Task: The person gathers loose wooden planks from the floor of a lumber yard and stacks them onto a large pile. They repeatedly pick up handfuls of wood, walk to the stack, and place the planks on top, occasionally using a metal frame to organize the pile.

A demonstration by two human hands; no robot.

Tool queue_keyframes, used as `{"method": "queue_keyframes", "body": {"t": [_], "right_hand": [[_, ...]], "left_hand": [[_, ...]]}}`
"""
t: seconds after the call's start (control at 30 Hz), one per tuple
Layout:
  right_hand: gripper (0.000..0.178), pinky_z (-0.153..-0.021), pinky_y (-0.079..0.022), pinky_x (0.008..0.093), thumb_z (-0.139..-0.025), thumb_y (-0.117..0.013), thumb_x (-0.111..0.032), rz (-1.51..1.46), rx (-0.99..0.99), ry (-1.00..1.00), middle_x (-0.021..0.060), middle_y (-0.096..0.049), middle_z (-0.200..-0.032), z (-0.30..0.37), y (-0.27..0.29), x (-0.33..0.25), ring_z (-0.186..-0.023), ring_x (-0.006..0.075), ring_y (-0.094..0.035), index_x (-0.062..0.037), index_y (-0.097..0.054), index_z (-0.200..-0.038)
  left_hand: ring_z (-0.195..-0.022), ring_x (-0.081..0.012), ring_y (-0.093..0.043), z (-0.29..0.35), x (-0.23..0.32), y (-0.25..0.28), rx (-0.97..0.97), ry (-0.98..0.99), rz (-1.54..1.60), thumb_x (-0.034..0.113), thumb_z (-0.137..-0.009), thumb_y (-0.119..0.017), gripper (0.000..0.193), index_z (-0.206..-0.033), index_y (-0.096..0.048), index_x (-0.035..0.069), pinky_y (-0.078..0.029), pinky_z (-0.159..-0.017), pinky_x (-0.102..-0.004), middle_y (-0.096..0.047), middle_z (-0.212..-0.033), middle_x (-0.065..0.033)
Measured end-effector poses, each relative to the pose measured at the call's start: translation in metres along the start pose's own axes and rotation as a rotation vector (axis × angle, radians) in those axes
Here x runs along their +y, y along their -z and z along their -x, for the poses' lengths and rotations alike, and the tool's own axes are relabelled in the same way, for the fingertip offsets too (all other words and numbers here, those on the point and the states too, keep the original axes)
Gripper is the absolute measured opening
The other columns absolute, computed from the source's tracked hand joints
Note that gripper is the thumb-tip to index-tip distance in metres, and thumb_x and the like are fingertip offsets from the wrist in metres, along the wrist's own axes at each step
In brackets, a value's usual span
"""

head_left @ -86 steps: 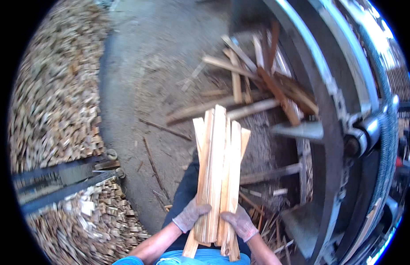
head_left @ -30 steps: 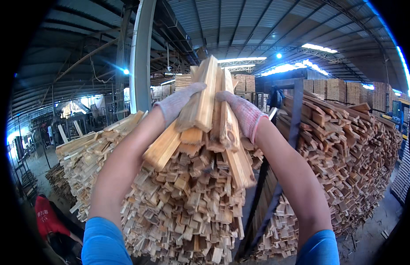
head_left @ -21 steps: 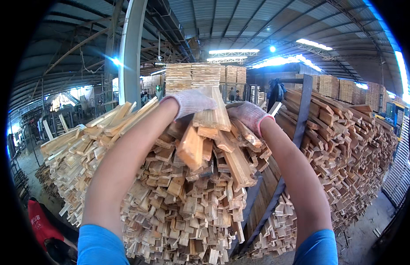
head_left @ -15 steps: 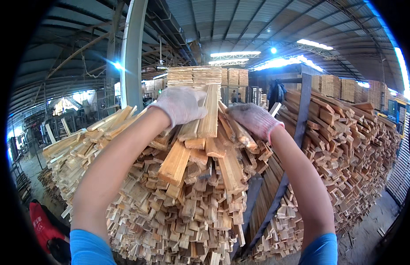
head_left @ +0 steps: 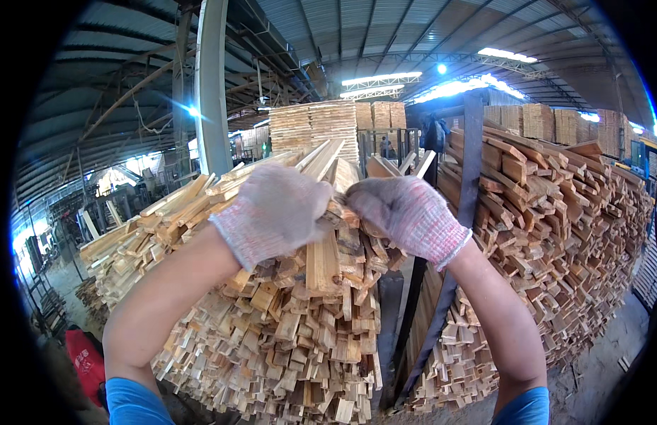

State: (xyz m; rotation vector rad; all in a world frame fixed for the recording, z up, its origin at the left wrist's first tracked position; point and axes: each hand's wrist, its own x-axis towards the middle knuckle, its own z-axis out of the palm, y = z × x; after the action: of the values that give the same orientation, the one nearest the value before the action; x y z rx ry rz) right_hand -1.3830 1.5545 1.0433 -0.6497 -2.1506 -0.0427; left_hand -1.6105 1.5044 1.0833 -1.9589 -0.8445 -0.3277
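My left hand, in a pale knitted glove, is blurred and curled over the top of a large stack of wooden strips. What its fingers close on is hidden. Close beside it, my right hand, in a pinkish glove with a darkened finger side, bends its fingers over the end of a wooden strip. Between and behind the hands, light boards lie lengthwise, pointing away from me. Below the hands a wider board juts out from the front of the stack.
A dark metal post leans between this stack and another big wood stack on the right. Bundled timber stands behind. A grey column rises at the left. Something red lies low at the left.
Both hands have come nearer to me and closer together. The long board that was under my left hand no longer sticks up there. My view has shifted slightly.
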Motion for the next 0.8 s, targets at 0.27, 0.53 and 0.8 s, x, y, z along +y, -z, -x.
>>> {"method": "queue_keyframes", "body": {"t": [0.27, 0.53, 0.8], "right_hand": [[0.040, -0.076, -0.055, 0.0464, -0.097, -0.058, -0.046, 0.298, -0.087, -0.140, 0.0169, -0.071, -0.083, 0.028, -0.013, 0.025, -0.086, 0.0371, -0.070, -0.0083, -0.072, -0.098], [0.028, -0.080, -0.055, 0.0458, -0.090, -0.069, -0.031, 0.280, 0.098, -0.062, 0.0176, -0.073, -0.093, 0.037, -0.003, 0.036, -0.091, 0.0353, -0.071, -0.0049, -0.071, -0.098], [0.044, -0.084, -0.057, 0.0353, -0.098, -0.068, -0.029, -1.004, 0.269, -0.274, 0.0128, -0.074, -0.105, 0.129, -0.023, -0.060, -0.095, 0.0199, -0.071, 0.0020, -0.063, -0.129]], "left_hand": [[-0.060, -0.0187, -0.067, 0.006, -0.031, 0.007, 0.298, 0.140, 0.116, 0.020, -0.087, -0.071, 0.016, -0.100, -0.075, 0.011, -0.053, -0.055, -0.0310, -0.070, -0.075, -0.0096], [-0.059, -0.0049, -0.058, 0.016, -0.042, 0.063, 0.813, 1.005, 0.610, 0.028, -0.100, -0.064, 0.030, -0.110, -0.071, 0.001, -0.047, -0.054, -0.0224, -0.063, -0.072, 0.0013], [-0.101, -0.0255, -0.067, 0.144, 0.116, 0.070, 0.344, 0.200, 0.077, 0.034, -0.093, -0.069, 0.053, -0.136, -0.058, 0.006, -0.056, -0.082, -0.0384, -0.066, -0.119, -0.0130]]}}
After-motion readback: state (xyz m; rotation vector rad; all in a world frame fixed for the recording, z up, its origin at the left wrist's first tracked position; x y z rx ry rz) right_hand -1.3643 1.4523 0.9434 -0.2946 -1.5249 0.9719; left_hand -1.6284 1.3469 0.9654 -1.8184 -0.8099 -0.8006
